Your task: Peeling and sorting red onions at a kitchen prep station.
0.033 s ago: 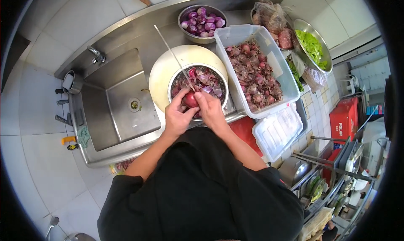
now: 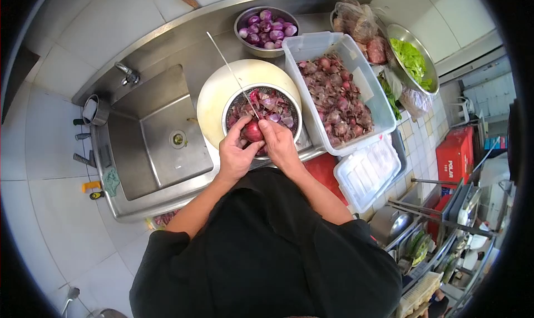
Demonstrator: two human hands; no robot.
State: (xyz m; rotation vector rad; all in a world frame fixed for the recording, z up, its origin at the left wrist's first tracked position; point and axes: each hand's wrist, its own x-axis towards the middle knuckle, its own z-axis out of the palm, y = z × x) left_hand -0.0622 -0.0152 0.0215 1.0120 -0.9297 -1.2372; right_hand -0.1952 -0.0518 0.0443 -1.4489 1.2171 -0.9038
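Both hands, left hand [image 2: 236, 154] and right hand [image 2: 278, 143], grip one red onion [image 2: 253, 132] over the metal bowl [image 2: 289, 104]; the right also holds a knife [image 2: 231, 70].

A person's left hand [image 2: 236, 154] and right hand [image 2: 280, 143] hold a red onion [image 2: 253, 132] and a thin knife [image 2: 233, 76] over a metal colander [image 2: 289, 109] of peelings, beside a steel sink [image 2: 150, 145] and a clear tub [image 2: 311, 45] of onion skins; a bowl [image 2: 245, 18] of peeled onions sits behind.
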